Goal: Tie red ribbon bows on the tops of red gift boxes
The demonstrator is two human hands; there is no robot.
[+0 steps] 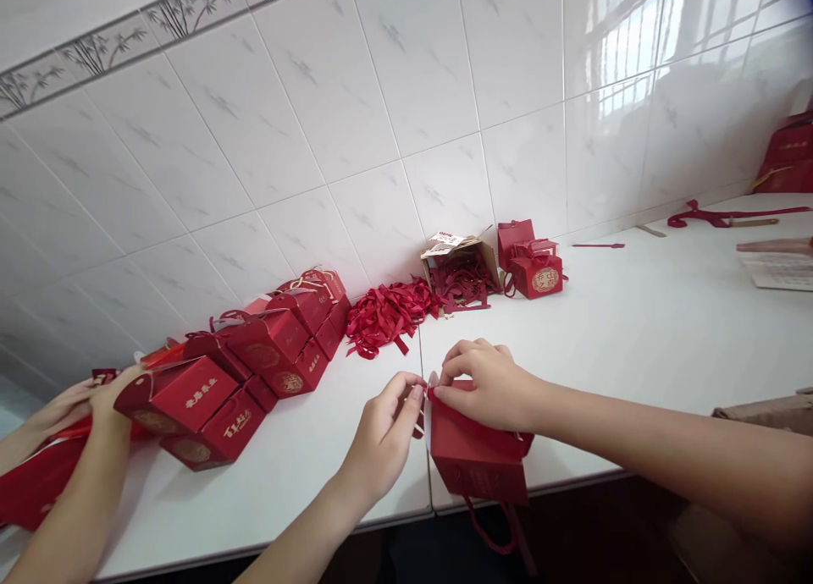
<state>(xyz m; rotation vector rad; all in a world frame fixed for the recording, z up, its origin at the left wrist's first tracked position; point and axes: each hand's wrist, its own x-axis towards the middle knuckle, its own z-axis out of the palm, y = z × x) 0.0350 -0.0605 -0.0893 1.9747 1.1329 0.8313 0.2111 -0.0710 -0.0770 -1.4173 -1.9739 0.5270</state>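
Note:
A red paper gift box (479,468) stands at the near edge of the white table, with a red cord handle (492,533) hanging down over the edge. My left hand (384,438) is at the box's left end, its thumb and index finger closed on the edge of an end flap. My right hand (489,387) reaches over the top, its fingertips pinching the same upper corner. The two sets of fingertips almost meet there. What exactly lies between them is partly hidden by the fingers.
Finished-looking red boxes (267,343) are stacked at left, where another person's hands (60,410) hold something red. A heap of red ribbons (390,313), an open carton (467,275) of red strips and a small red box (537,272) sit along the tiled wall.

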